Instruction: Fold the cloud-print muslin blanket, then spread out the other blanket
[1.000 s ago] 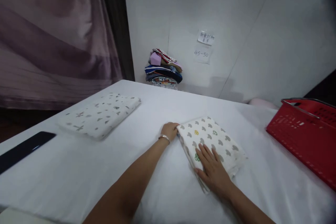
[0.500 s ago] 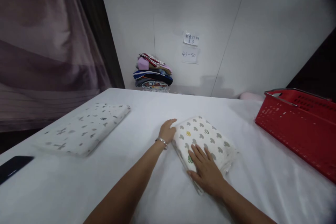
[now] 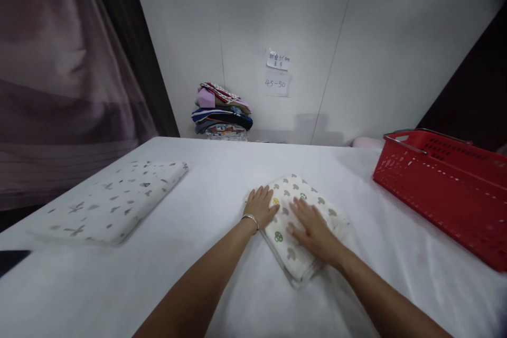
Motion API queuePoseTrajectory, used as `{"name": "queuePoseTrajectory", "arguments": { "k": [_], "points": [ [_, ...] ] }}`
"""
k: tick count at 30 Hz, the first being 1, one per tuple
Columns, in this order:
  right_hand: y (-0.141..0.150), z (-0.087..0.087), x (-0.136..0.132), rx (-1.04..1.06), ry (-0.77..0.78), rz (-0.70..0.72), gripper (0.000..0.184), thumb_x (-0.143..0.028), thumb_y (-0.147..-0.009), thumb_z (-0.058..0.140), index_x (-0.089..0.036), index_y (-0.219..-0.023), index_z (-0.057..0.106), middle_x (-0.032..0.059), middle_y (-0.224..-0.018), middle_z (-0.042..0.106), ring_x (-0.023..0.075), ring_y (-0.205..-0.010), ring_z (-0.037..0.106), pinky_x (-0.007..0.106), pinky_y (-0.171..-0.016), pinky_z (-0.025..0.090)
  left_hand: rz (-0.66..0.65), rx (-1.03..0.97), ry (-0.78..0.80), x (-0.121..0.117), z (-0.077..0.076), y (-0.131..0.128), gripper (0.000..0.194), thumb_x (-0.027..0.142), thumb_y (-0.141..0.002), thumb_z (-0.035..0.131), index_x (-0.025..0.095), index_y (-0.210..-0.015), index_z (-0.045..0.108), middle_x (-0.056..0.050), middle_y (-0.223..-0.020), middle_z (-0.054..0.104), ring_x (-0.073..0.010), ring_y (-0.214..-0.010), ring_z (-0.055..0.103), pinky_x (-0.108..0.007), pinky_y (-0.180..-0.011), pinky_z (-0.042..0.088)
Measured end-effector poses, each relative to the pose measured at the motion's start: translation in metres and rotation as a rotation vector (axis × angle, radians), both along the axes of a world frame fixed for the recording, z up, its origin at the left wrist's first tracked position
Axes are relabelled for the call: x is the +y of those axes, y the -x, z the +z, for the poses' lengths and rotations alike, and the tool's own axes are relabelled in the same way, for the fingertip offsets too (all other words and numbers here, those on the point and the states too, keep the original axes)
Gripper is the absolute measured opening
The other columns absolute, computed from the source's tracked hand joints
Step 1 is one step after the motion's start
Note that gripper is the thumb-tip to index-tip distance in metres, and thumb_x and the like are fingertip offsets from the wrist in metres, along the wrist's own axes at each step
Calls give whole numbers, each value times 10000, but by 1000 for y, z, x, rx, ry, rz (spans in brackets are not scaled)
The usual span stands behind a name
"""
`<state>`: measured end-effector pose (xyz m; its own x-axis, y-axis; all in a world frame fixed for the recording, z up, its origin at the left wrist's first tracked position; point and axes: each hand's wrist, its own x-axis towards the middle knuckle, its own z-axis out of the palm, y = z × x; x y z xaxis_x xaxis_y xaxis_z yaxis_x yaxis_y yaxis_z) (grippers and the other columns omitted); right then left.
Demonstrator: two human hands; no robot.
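A folded white cloth point(image 3: 291, 254) printed with grey mushroom shapes, plus a few green and yellow ones, lies in front of me on the white-covered table point(image 3: 190, 264). My left hand point(image 3: 261, 208), with a silver bracelet at the wrist, rests flat on the cloth's left corner, fingers stretched out. Over the middle right of the cloth is my right hand point(image 3: 315, 229), fingers spread and slightly blurred. Neither hand grips the fabric. My right hand and forearm hide part of the cloth's right side.
Another folded white cloth point(image 3: 114, 200) with grey prints lies at the left. A red basket point(image 3: 439, 190) stands on the right. Behind the table's far edge is a stack of folded fabrics point(image 3: 222, 113). A dark flat object point(image 3: 11, 260) sits at the left edge.
My left hand has moved from beside the cloth's left edge onto its top. My right hand has shifted slightly up and right over it. The view has turned a little right.
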<state>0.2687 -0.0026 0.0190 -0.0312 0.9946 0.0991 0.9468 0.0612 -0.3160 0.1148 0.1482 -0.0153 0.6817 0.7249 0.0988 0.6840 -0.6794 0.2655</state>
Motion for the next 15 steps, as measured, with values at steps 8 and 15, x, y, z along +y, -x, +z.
{"name": "queuePoseTrajectory", "arguments": {
  "k": [8, 15],
  "points": [
    [-56, -45, 8, -256, -22, -262, 637, -545, -881, 260, -146, -1373, 325, 108, -1458, 234, 255, -1346, 160, 482, -1066, 130, 1, -18, 8, 0, -1, 1, 612, 531, -865, 270, 200, -1379, 300, -42, -1475, 213, -226, -1359, 126, -423, -1109, 49],
    [-62, -32, 13, -148, 52, -284, 596, -526, -864, 320, -176, -1343, 375, 92, -1440, 291, 260, -1332, 209, 479, -1049, 207, 52, -43, 3, -7, 2, 0, 602, 525, -850, 313, 222, -1370, 310, -25, -1479, 203, -214, -1363, 112, -422, -1109, 33]
  ]
}}
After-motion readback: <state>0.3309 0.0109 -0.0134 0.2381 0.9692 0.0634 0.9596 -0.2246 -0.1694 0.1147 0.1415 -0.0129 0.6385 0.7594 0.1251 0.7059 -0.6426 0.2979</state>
